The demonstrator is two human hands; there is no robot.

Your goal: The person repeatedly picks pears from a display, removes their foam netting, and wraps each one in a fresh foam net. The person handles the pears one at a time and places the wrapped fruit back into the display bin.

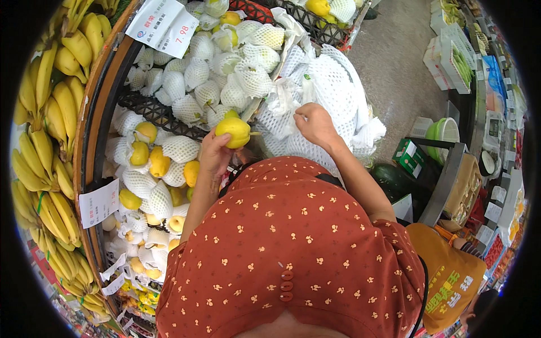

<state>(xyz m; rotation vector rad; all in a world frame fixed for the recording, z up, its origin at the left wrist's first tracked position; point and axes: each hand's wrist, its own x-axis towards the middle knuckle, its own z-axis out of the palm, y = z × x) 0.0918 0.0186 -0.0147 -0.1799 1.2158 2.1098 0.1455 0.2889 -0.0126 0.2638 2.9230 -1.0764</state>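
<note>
A yellow pear (233, 132) with a pale stem rests in the grip of my left hand (215, 152), its foam net off. Beyond that hand, pears in white foam nets (196, 74) fill a black plastic crate (158, 112). My right hand (315, 124) has its fingers curled at a large heap of white foam fruit nets (334, 80). Whether it pinches a net or a scrap of the thin white plastic (285, 95) there, I cannot tell. More yellow pears (159, 162), some netted and some bare, lie left of my left forearm.
Bananas (42, 156) line the far left behind a wooden rail (91, 105) bearing price signs (162, 25). A watermelon (386, 177), a green box (408, 156) and a green colander (435, 137) are at right. A person in a mustard vest (444, 274) is behind me on the right.
</note>
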